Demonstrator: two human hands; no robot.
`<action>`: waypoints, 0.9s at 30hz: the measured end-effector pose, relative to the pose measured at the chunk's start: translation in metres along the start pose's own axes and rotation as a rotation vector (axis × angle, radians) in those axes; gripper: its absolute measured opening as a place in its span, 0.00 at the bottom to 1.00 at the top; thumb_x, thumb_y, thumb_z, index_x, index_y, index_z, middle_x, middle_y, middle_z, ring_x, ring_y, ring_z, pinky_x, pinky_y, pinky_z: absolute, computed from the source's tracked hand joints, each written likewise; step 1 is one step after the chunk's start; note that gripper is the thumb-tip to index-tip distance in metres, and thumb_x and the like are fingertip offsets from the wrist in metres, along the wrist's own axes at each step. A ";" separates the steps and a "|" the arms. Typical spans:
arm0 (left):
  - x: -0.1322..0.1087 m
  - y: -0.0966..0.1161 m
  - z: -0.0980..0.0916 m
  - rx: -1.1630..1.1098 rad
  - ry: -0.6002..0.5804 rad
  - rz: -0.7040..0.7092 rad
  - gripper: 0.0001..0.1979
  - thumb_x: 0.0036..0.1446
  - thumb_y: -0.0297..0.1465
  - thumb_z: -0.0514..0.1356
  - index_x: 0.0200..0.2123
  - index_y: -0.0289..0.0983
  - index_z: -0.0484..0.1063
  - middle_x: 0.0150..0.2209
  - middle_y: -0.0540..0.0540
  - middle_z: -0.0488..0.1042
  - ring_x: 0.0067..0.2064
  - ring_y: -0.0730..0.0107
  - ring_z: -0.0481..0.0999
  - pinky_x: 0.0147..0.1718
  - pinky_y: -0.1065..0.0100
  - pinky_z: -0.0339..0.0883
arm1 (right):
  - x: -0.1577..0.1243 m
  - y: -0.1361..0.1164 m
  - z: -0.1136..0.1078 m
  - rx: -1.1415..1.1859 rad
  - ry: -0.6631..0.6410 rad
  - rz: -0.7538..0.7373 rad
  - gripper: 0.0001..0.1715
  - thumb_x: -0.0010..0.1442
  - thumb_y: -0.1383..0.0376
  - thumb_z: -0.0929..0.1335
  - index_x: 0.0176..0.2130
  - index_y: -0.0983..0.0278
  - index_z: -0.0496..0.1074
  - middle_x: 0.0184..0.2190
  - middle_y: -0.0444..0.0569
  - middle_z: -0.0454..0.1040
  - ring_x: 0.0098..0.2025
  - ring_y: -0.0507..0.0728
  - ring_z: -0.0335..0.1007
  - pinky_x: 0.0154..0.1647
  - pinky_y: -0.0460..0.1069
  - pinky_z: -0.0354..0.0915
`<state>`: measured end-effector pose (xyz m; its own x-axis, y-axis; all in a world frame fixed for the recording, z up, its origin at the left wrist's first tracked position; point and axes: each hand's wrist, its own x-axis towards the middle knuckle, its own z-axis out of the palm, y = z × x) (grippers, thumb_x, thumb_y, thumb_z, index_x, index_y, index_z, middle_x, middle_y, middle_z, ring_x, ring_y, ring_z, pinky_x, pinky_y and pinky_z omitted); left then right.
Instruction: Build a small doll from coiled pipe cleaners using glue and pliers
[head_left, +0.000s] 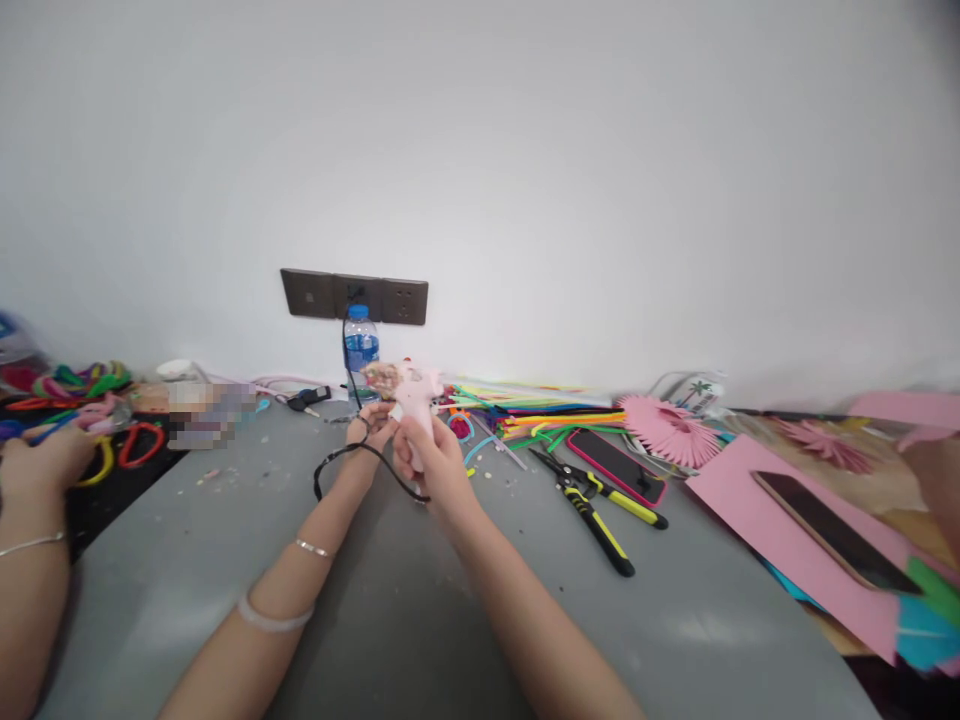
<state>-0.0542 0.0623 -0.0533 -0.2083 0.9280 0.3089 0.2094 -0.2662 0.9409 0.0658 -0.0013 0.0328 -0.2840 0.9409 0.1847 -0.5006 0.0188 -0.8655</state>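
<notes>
My right hand wraps around the handle of a pale pink glue gun, held up above the grey table with its nozzle end to the left. Just below the nozzle, my left hand has its fingers drawn together beside the gun's front; what they pinch, if anything, is hidden. A black cord loops under the gun and past my left wrist. Behind my left hand stands a water bottle with a blue cap.
Pliers with yellow-black handles lie right, near a pink-edged phone. Behind are colourful pipe cleaners and a pleated pink paper fan. A dark phone rests on pink paper. Another person's hand is at left.
</notes>
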 end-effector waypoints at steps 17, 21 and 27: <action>-0.010 0.019 0.009 -0.187 0.086 0.037 0.15 0.44 0.40 0.70 0.31 0.38 0.71 0.24 0.51 0.75 0.28 0.68 0.75 0.28 0.67 0.67 | -0.038 0.017 -0.068 -0.094 0.080 0.020 0.27 0.55 0.44 0.68 0.35 0.65 0.66 0.16 0.34 0.58 0.12 0.44 0.49 0.15 0.43 0.43; -0.010 0.020 0.009 -0.195 0.100 0.046 0.14 0.43 0.40 0.70 0.30 0.41 0.72 0.24 0.50 0.75 0.27 0.66 0.75 0.26 0.67 0.67 | -0.038 0.019 -0.068 -0.086 0.076 0.025 0.28 0.56 0.44 0.68 0.37 0.66 0.67 0.16 0.34 0.58 0.12 0.44 0.49 0.14 0.42 0.43; -0.009 0.019 0.010 -0.202 0.104 0.045 0.13 0.43 0.39 0.70 0.29 0.42 0.72 0.24 0.50 0.75 0.27 0.67 0.75 0.26 0.66 0.68 | -0.038 0.018 -0.069 -0.069 0.068 0.035 0.27 0.56 0.44 0.68 0.37 0.67 0.68 0.15 0.34 0.57 0.13 0.44 0.49 0.14 0.42 0.42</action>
<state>-0.0387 0.0511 -0.0393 -0.3029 0.8848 0.3540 0.0275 -0.3632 0.9313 0.1238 -0.0135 -0.0220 -0.2431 0.9620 0.1242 -0.4330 0.0069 -0.9014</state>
